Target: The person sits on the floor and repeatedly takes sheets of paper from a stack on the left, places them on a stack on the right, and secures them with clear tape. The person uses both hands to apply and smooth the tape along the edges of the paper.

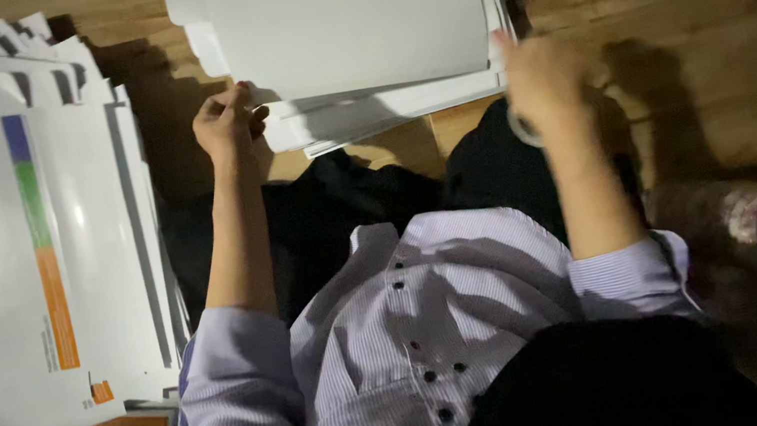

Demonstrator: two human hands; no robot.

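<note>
Nearest the card stack (pixel 350 35) on the wooden floor (pixel 711 8), my left hand (pixel 227 120) pinches its lower left corner with curled fingers, my right hand (pixel 539 76) grips its right edge, blurred, and printed sheets (pixel 30 248) lie unhandled, far left.

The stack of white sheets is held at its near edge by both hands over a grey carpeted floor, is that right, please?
Not quite: the floor under it is brown wood, not grey carpet, as the head view shows. The rest holds: the left hand and the right hand hold the stack of white sheets at its near edge.
</note>
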